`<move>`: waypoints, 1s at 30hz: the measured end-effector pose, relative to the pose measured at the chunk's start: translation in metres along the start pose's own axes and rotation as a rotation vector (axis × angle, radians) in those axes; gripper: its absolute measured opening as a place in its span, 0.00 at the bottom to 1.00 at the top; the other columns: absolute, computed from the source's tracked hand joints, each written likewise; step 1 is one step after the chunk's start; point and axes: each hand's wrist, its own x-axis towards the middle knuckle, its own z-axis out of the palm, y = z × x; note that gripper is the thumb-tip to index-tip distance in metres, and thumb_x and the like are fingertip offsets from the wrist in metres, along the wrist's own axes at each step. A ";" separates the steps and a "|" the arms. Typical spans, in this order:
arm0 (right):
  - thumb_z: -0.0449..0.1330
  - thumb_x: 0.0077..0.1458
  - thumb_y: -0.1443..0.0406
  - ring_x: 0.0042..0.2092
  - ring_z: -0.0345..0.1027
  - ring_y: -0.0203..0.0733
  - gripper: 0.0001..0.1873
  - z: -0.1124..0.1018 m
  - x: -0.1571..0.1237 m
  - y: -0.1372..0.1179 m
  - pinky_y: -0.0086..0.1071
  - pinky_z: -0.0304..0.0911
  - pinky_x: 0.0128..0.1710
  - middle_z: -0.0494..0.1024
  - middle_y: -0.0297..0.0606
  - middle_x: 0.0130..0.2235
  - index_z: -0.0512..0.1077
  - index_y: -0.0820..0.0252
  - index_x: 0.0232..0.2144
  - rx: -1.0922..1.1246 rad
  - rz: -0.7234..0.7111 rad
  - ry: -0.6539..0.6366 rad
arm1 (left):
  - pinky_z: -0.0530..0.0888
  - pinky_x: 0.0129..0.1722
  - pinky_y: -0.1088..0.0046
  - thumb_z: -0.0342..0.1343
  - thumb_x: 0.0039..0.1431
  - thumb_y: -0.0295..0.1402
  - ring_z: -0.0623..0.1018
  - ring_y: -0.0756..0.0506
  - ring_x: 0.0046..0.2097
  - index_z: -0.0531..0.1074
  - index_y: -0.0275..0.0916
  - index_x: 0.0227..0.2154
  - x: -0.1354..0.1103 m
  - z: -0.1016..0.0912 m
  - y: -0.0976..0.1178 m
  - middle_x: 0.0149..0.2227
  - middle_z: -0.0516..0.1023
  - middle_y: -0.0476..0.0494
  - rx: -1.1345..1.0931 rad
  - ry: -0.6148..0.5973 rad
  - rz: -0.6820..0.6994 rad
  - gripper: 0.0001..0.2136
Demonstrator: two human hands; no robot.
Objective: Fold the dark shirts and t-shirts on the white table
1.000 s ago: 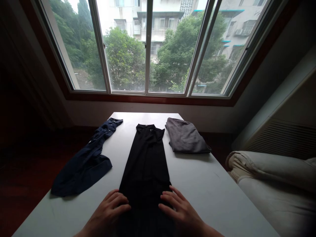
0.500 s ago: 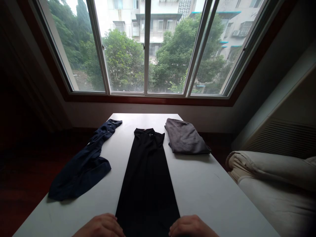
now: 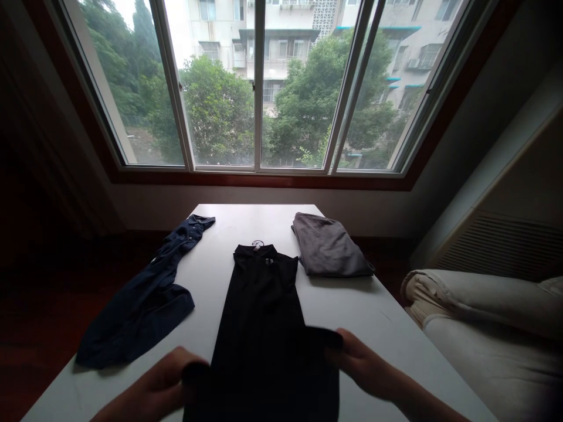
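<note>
A black collared garment (image 3: 264, 310) lies lengthwise along the middle of the white table (image 3: 387, 351), its collar toward the window. My left hand (image 3: 169, 375) pinches its left edge near the bottom of the view. My right hand (image 3: 354, 354) grips the right edge, which is lifted off the table and pulled outward. Both hands are slightly blurred, and the garment's near end runs out of view. To the left lies a crumpled navy garment (image 3: 136, 316) with buttons near its far end. On the right sits a folded grey cloth (image 3: 329, 246).
A cream padded, rolled piece of upholstery or bedding (image 3: 479, 293) stands beyond the table's right edge. Behind the table is a wide window (image 3: 259, 117) with a reddish-brown frame. Dark red floor (image 3: 35, 328) shows at the left.
Both hands have risen, and the right one has moved outward with the garment's edge lifted in it. The black garment's collar has shifted nearer to me.
</note>
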 end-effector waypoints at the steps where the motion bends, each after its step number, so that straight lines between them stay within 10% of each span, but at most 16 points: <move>1: 0.60 0.60 0.40 0.30 0.56 0.35 0.30 -0.007 0.018 0.001 0.30 0.59 0.30 0.65 0.32 0.26 0.70 0.60 0.26 0.013 -0.029 0.067 | 0.75 0.29 0.69 0.54 0.60 0.63 0.74 0.45 0.29 0.80 0.41 0.29 0.023 -0.002 0.002 0.25 0.76 0.44 -0.099 0.050 -0.038 0.28; 7: 0.66 0.54 0.42 0.35 0.66 0.40 0.27 -0.054 0.148 0.012 0.34 0.64 0.37 0.75 0.36 0.32 0.75 0.62 0.33 0.130 -0.131 0.345 | 0.76 0.38 0.69 0.64 0.59 0.50 0.79 0.42 0.37 0.79 0.32 0.42 0.168 -0.004 -0.004 0.35 0.82 0.40 -0.663 0.273 -0.125 0.22; 15: 0.63 0.54 0.46 0.36 0.72 0.43 0.25 -0.102 0.277 0.056 0.33 0.67 0.37 0.81 0.40 0.36 0.75 0.63 0.40 0.056 -0.017 0.479 | 0.76 0.40 0.70 0.57 0.68 0.40 0.81 0.45 0.36 0.75 0.27 0.47 0.299 0.000 -0.066 0.37 0.83 0.35 -0.600 0.394 -0.272 0.17; 30: 0.52 0.69 0.58 0.53 0.72 0.49 0.18 -0.103 0.306 0.099 0.35 0.63 0.52 0.79 0.47 0.52 0.75 0.57 0.53 -0.838 0.281 0.719 | 0.69 0.53 0.61 0.52 0.67 0.40 0.76 0.31 0.58 0.79 0.41 0.38 0.355 0.006 -0.117 0.50 0.82 0.34 0.221 0.398 -0.498 0.12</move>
